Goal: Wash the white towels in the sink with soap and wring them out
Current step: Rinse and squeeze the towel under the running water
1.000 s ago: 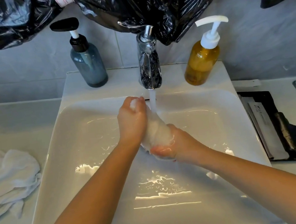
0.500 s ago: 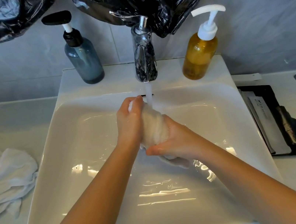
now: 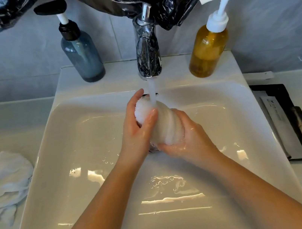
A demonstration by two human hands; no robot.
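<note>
A: Which step are we on?

B: Rinsing, we judge. Our left hand (image 3: 139, 134) and right hand (image 3: 190, 143) both grip the rolled white towel (image 3: 163, 126), fingers curled round it. We hold it above the sink (image 3: 74, 186), under the tap (image 3: 148, 55).

A: And next?

B: A firm counter-twist with our 2 hands to wring it.

A: Anything unclear?

B: The towel's lower end hides in our right palm. The crumpled towels (image 3: 3, 177) on the left counter are cut off, so we can't count them.

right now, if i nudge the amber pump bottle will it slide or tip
Likely tips if pushed high: the amber pump bottle is tall and narrow. Its glossy wall looks smooth, so probably slippery when wet.
</note>
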